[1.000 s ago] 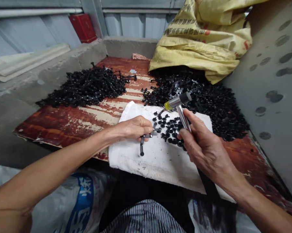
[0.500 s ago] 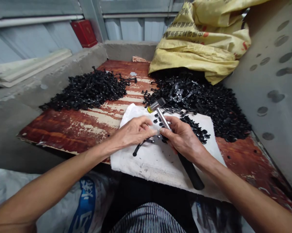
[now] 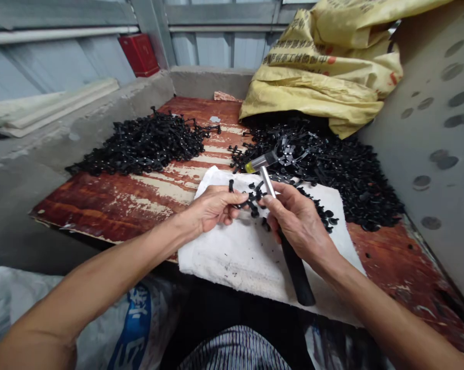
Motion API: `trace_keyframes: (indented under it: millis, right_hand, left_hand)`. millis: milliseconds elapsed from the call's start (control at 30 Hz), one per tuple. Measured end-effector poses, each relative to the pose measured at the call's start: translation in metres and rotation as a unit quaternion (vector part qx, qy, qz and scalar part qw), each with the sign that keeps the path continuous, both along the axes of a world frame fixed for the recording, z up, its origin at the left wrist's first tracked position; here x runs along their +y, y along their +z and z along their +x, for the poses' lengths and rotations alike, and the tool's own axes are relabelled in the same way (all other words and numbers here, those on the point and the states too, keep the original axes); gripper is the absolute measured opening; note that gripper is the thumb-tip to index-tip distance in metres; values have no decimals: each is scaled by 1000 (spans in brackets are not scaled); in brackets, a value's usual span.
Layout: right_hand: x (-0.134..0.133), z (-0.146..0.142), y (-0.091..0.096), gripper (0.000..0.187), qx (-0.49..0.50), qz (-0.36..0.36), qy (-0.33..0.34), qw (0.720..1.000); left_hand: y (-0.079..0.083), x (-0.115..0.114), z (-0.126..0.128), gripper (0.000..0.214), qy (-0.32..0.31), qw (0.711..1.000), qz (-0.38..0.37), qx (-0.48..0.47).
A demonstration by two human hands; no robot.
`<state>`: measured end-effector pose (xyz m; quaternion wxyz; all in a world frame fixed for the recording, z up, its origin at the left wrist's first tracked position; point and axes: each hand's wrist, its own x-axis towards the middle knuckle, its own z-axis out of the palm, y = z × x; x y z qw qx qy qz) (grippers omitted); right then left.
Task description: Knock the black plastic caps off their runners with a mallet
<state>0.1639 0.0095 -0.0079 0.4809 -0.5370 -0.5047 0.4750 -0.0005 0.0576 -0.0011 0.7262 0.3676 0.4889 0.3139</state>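
1. Holds a black jointed piece [image 3: 254,209] just above the white cloth [image 3: 251,262], around the middle of its far half, with one end sticking up and the other slanting right.
2. Pinches this piece between thumb and fingers of the left hand [image 3: 216,208], with the remaining fingers curled in below.
3. Grips a hammer [image 3: 267,181] in the right hand [image 3: 295,218], wrapped around the shaft, with the head toward the cloth's far edge and the black handle slanting to its near edge.
4. Has the right fingertips just beside the black piece; cannot tell about actual touch, nor about any small part between them.
5. Looks like positioning or joining by hand, with the hammer carried rather than in use.
6. Seems to call next for a steady left pinch, good alignment of the joint, and flat support on the cloth ahead of any tap, well clear of the left fingertips.
7. Has loose small parts [image 3: 328,216] within reach near the cloth's right edge, partly hidden behind the right hand.
8. Farther out on the red tabletop [image 3: 112,198]: a left pile [image 3: 147,146] toward the left edge, a right pile [image 3: 363,180] along the right edge, and a yellow sack [image 3: 309,92] over its far end.
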Motion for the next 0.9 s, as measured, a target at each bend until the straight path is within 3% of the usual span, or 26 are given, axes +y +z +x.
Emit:
trace_keyframes:
  millis: [167,400,900]
  right_hand:
    - [-37,11,5,33,69,-20,-64,995]
    - [-78,11,-13,35,186,-62,-82,977]
    - [-84,14,-25,29,240,-64,-92,964]
  left_hand:
    - [5,24,1,19,27,997,7,75]
    - [0,36,8,28,11,992,4,126]
    - [0,37,15,29,18,989,8,148]
